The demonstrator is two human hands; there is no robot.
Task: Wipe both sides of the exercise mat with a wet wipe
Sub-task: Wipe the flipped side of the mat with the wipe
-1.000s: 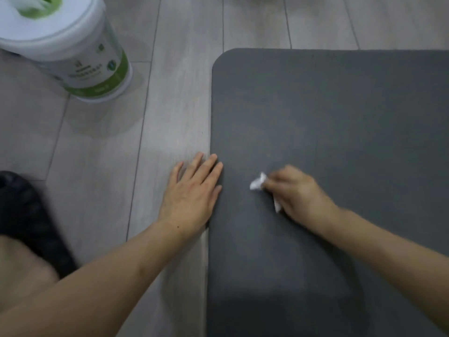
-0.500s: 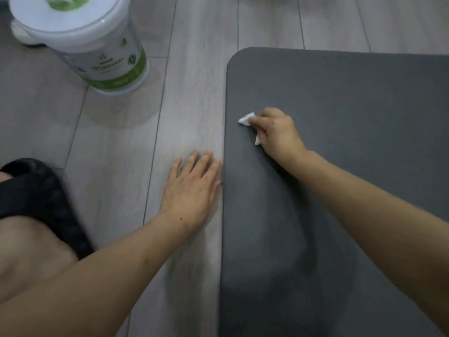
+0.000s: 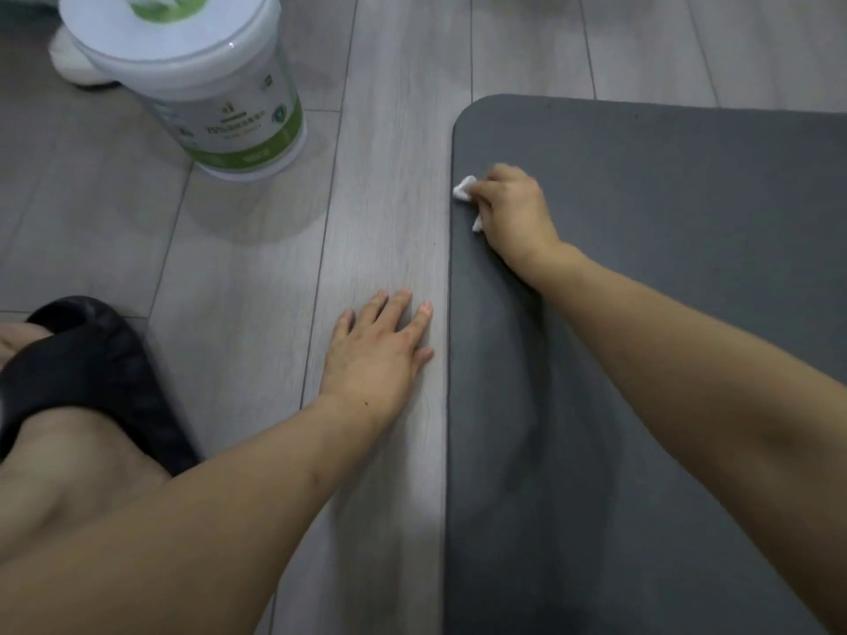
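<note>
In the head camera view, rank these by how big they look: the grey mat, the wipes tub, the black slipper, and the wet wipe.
1. Grey mat, by far the largest.
2. Wipes tub and black slipper look alike; both are cut off by the frame, so no ranking.
3. Wet wipe, smallest, mostly hidden in the right hand.

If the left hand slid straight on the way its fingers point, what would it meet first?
The left hand lies flat on the grey wood-look floor, fingers pointing up-frame and slightly right. It would probably clip the dark grey foam mat near its rounded corner, though it may just pass alongside.
</note>
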